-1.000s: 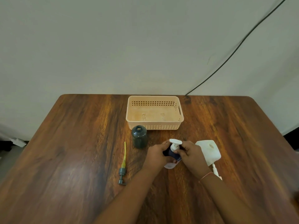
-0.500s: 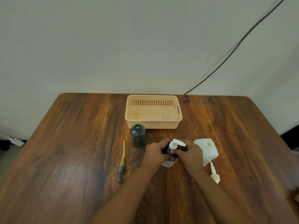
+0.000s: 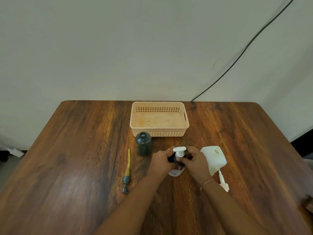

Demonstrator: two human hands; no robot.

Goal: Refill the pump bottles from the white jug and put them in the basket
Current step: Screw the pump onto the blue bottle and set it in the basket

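A dark blue pump bottle (image 3: 172, 158) with a white pump head (image 3: 179, 150) stands upright at the table's middle. My left hand (image 3: 160, 162) grips its body from the left. My right hand (image 3: 194, 161) holds the pump collar from the right. The white jug (image 3: 214, 158) sits just right of my right hand, open at the top. A dark green bottle (image 3: 143, 145) stands open, without its pump, in front of the peach basket (image 3: 159, 134). Its green pump with a yellow tube (image 3: 127, 173) lies flat to the left.
A white pump (image 3: 222, 181) lies on the table beside the jug. A pale flat piece (image 3: 175, 173) lies under the blue bottle. The basket holds nothing. A black cable (image 3: 245, 48) runs down the wall to the table's back edge.
The white pump head has turned, its spout swinging from right toward the left, as my right hand twists it. The bottle and my left hand stay in place.
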